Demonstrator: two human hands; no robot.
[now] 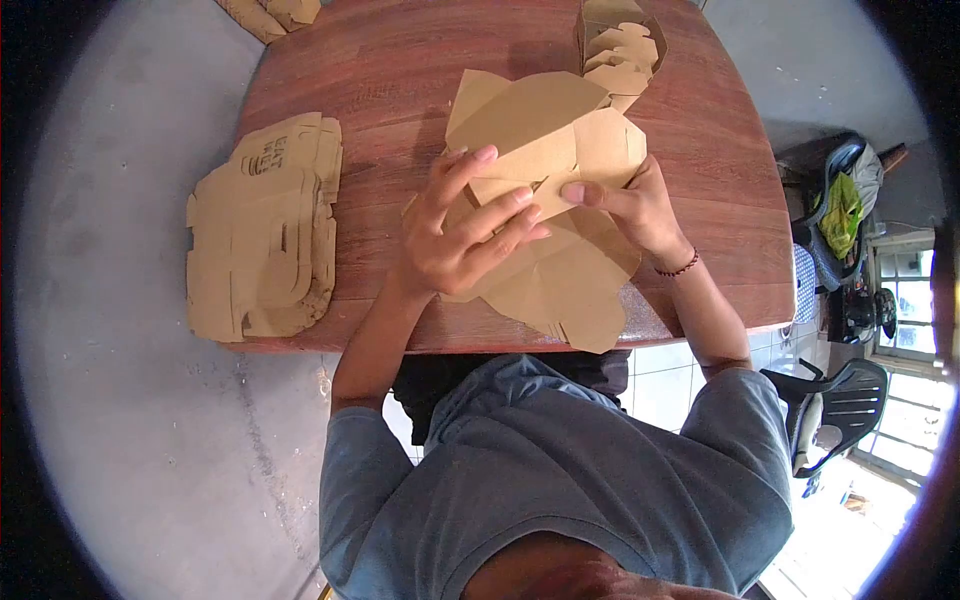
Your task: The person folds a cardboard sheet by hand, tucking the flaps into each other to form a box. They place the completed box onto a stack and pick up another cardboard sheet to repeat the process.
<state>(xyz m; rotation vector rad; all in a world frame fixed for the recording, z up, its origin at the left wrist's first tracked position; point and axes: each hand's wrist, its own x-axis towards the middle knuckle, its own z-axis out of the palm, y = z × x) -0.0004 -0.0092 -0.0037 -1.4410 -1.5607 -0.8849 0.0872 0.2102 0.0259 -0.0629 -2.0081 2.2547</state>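
A partly folded brown cardboard box (540, 125), with flaps standing up, is held over the near side of the table. My right hand (640, 210) grips its right side, thumb pressed on the front panel and the other fingers mostly hidden behind. My left hand (465, 220) has its fingers stretched and spread across the box's front left, fingertips at or near the panel by a small slot. Below the hands lies a flat, unfolded cardboard blank (565, 285), reaching the table's near edge.
The reddish-brown wooden table (390, 90) carries a stack of flat cardboard blanks (255, 250) on the left, with dark printing. Another open cardboard box (625, 50) with tabs stands at the far right. A dark plastic chair (845, 405) is on the right.
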